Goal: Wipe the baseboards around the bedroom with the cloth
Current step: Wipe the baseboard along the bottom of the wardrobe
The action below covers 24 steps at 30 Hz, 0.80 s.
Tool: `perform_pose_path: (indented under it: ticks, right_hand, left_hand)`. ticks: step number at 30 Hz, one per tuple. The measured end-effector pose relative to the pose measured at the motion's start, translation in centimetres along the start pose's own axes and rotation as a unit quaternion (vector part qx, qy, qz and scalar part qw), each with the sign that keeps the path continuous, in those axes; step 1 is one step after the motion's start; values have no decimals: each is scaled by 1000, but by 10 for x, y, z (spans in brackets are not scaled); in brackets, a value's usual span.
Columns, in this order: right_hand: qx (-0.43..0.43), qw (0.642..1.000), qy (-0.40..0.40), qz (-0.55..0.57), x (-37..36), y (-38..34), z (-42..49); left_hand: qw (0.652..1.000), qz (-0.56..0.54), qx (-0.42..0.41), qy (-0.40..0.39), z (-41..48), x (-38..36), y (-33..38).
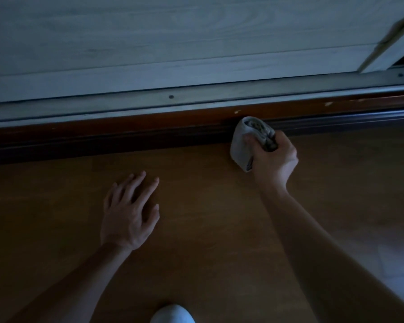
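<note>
Flat on the smooth wood floor at 8 o'clock, the left hand is laid w/ fingers spread, nothing held. At 2 o'clock from it, a wadded grey cloth is gripped by curled fingers of the right hand, set vs. the dark, grooved baseboard. Grooves may be skipped by so thick a wad; chipped varnish above could be snagged.

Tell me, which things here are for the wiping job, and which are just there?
For the job: cloth, gripped by the right hand; baseboard, which the cloth touches.
Just there: floor, with the left hand flat on it; metal track; wood panel.
</note>
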State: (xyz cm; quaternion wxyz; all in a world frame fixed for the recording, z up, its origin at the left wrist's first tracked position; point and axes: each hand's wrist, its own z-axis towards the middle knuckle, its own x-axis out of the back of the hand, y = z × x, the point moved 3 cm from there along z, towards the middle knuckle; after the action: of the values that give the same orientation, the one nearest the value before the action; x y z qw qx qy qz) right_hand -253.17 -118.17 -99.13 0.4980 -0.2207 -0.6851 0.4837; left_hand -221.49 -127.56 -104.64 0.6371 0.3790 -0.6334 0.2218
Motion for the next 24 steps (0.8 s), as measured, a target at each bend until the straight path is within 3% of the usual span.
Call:
perform_pose_path:
  ticks: [5,15,20,24]
  right_hand:
    - [-19,998,53,-4,29,9,19]
    - [21,999,-29,-1,12,-4,10]
    - [-8,1000,19,-17,40,11,31]
    - [-25,998,64,-10,59,20,42]
  left_hand:
    - [1000,14,4,-3,-1,1,3]
    - [999,30,16,-12,0,2,5]
    - [997,12,74,11,6,-1,29]
    - [997,25,74,13,5,-4,36]
